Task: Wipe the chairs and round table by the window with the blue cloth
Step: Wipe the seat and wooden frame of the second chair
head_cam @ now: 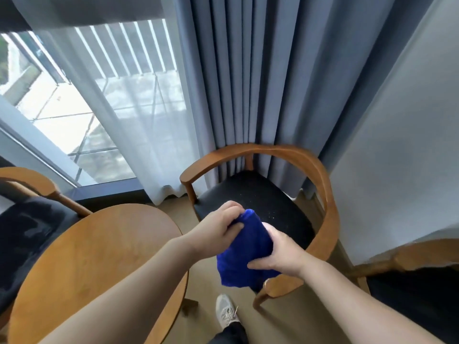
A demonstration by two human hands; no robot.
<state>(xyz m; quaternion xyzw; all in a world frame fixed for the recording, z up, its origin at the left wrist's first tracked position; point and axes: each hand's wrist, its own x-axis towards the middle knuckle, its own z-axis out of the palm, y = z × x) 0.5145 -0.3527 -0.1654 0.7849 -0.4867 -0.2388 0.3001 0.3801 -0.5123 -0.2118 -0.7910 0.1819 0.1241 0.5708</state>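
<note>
Both hands are on the blue cloth (pixel 244 247), bunched into a thick roll and held up in the air between them. The left hand (pixel 217 227) grips the far end, fingers curled tightly over the top with the thumb pressed into the fabric. The right hand (pixel 282 254) clasps the side and near part, thumb laid across the front. The roll's long axis runs away from the person: the far tip points toward the black seat and the near end hangs down loose toward the floor (pixel 206 281), leaning slightly left.

The cloth sits over the front edge of the chair (pixel 260 150), a wooden one with a curved back rail sweeping round into armrests; the loose end hangs just in front of the right armrest's tip. To the left is the round table (pixel 99 244), its warm wood top bare where it shows. Beyond it is a second chair (pixel 29 180) of the same build with a dark seat.

Behind the chair hang pleated blue-grey curtains (pixel 260 70), with a sheer white curtain (pixel 139 120) over the window (pixel 62 108) and daylight coming through. A pale sneaker (pixel 226 311) stands on the tan floor.
</note>
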